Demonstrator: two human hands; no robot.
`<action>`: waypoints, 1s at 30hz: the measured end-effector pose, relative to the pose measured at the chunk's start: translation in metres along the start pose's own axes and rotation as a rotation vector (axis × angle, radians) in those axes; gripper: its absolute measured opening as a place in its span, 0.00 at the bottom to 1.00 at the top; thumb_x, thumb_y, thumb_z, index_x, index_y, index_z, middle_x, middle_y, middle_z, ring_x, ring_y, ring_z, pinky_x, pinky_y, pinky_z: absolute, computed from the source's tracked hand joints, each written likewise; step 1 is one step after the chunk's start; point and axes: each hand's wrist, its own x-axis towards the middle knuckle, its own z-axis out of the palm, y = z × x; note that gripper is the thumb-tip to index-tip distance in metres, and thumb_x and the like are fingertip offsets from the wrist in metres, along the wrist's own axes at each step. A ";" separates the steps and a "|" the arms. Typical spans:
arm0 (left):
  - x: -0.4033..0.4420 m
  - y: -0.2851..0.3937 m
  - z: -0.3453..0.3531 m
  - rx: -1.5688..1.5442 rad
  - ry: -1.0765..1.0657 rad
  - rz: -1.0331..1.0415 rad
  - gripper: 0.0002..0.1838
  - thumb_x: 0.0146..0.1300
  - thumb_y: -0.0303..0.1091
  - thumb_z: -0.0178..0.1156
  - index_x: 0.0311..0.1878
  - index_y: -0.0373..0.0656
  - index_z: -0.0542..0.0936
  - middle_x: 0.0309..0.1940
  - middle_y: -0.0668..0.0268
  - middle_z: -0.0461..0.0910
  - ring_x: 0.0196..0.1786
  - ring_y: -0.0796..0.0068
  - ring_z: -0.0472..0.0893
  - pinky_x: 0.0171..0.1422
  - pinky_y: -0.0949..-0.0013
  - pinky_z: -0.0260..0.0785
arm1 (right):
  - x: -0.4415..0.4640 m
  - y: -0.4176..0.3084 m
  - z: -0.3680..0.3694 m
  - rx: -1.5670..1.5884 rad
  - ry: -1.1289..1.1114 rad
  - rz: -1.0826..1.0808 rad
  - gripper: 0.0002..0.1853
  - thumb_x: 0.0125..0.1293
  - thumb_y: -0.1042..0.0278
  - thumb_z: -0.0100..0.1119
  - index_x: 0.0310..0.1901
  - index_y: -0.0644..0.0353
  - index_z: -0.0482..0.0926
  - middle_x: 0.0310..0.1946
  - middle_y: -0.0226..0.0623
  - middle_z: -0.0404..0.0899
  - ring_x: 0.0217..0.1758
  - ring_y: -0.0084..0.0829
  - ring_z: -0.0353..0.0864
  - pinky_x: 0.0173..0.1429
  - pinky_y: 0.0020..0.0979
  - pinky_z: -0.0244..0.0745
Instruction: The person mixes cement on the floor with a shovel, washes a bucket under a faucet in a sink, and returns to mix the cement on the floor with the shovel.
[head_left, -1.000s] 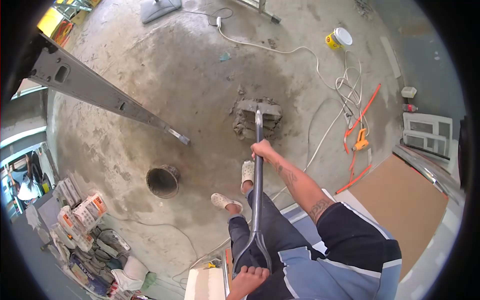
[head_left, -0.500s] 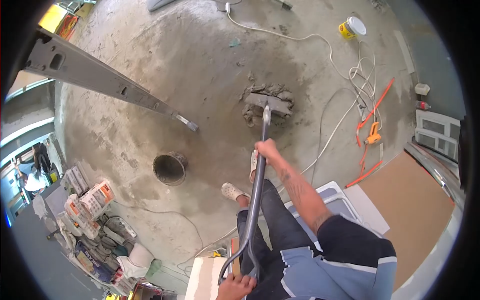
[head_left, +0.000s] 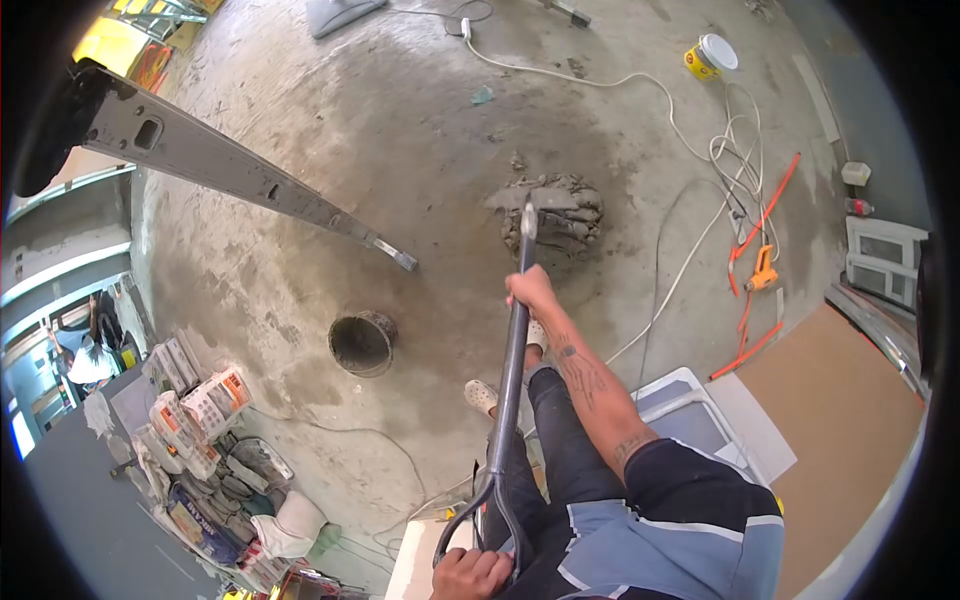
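Note:
A shovel slants up from the bottom of the view, its blade at a heap of wet grey mortar on the concrete floor. The blade is smeared with the same grey mix, so its edge is hard to make out. My right hand is wrapped round the lower shaft, near the blade. Close to my body, my left hand is closed on the grip of the forked handle. Left of the shaft stands an open bucket, dirty with grey residue.
A metal beam reaches in from the upper left. White cable and an orange tool lie to the right. A yellow tub stands farther back. Bags are piled at lower left, with a person beyond. Boards lie at right.
The view has shifted, so surroundings sit slightly farther right and lower. The shovel blade has moved left relative to the mortar heap. Both hands keep their hold on the shovel.

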 end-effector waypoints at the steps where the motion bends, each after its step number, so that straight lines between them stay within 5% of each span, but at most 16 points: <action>1: 0.012 -0.006 -0.001 0.045 -0.033 -0.023 0.10 0.52 0.35 0.66 0.22 0.52 0.72 0.15 0.75 0.63 0.19 0.79 0.68 0.25 0.73 0.55 | 0.006 -0.019 0.003 0.032 0.001 -0.074 0.09 0.49 0.76 0.55 0.28 0.77 0.74 0.15 0.44 0.75 0.14 0.33 0.78 0.17 0.38 0.71; 9: 0.170 -0.051 0.073 0.078 0.030 -0.019 0.06 0.52 0.36 0.60 0.27 0.49 0.73 0.19 0.73 0.70 0.23 0.76 0.74 0.29 0.70 0.61 | 0.173 -0.141 0.012 -0.089 -0.081 -0.184 0.09 0.48 0.75 0.53 0.28 0.76 0.75 0.16 0.43 0.76 0.16 0.35 0.77 0.20 0.36 0.72; 11: 0.195 -0.046 0.086 0.041 -0.100 0.008 0.05 0.52 0.34 0.57 0.28 0.48 0.71 0.21 0.70 0.73 0.26 0.74 0.78 0.33 0.68 0.66 | 0.180 -0.141 0.001 -0.138 -0.096 -0.179 0.08 0.49 0.75 0.54 0.28 0.73 0.74 0.16 0.41 0.74 0.15 0.34 0.75 0.20 0.36 0.71; 15: 0.167 -0.022 0.090 -0.110 -0.164 -0.043 0.04 0.51 0.34 0.56 0.28 0.48 0.71 0.22 0.72 0.73 0.27 0.76 0.78 0.34 0.71 0.67 | 0.142 -0.098 -0.004 -0.133 -0.098 -0.009 0.08 0.51 0.76 0.51 0.31 0.73 0.73 0.17 0.43 0.74 0.17 0.36 0.76 0.20 0.40 0.72; 17: 0.131 -0.003 0.070 -0.133 -0.369 -0.033 0.04 0.51 0.34 0.56 0.28 0.49 0.70 0.22 0.73 0.74 0.28 0.76 0.78 0.34 0.71 0.67 | 0.131 -0.056 -0.008 -0.232 -0.184 0.044 0.08 0.52 0.76 0.50 0.32 0.75 0.72 0.18 0.44 0.76 0.16 0.37 0.76 0.20 0.39 0.72; 24: 0.043 0.032 0.014 -0.280 -0.337 -0.008 0.03 0.51 0.33 0.55 0.29 0.50 0.71 0.21 0.74 0.73 0.27 0.79 0.78 0.33 0.72 0.67 | 0.017 -0.007 -0.002 -0.202 -0.081 0.107 0.16 0.52 0.78 0.51 0.39 0.85 0.72 0.22 0.49 0.76 0.18 0.37 0.80 0.19 0.34 0.74; 27: 0.034 0.028 0.012 -0.185 -0.357 -0.038 0.06 0.50 0.36 0.56 0.31 0.50 0.72 0.21 0.74 0.73 0.26 0.78 0.78 0.31 0.72 0.66 | 0.031 0.027 -0.014 -0.079 -0.099 0.134 0.14 0.51 0.78 0.52 0.37 0.84 0.73 0.21 0.49 0.76 0.17 0.37 0.80 0.18 0.34 0.74; 30: 0.044 -0.002 0.049 -0.177 -0.625 0.061 0.06 0.52 0.37 0.57 0.31 0.50 0.72 0.23 0.74 0.73 0.27 0.76 0.78 0.31 0.70 0.66 | 0.065 0.053 -0.010 0.033 -0.077 0.135 0.13 0.51 0.77 0.53 0.34 0.83 0.73 0.20 0.48 0.75 0.16 0.37 0.79 0.17 0.35 0.72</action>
